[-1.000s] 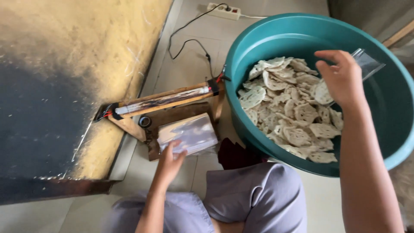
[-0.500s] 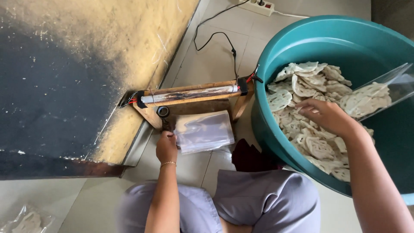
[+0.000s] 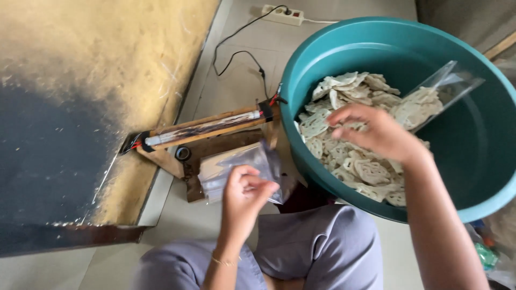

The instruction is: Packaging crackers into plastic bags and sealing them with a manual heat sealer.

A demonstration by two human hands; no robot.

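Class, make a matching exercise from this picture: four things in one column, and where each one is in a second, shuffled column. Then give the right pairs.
Column one
1. crackers
2. power strip
3. left hand
4. filled bag

Column two
A. on the floor at the top, cable plugged in
B. heaped in the teal basin
C. leaning against the crackers inside the basin
D. on a clear plastic bag by the wooden sealer

Pairs: 1-B, 2-A, 3-D, 4-C
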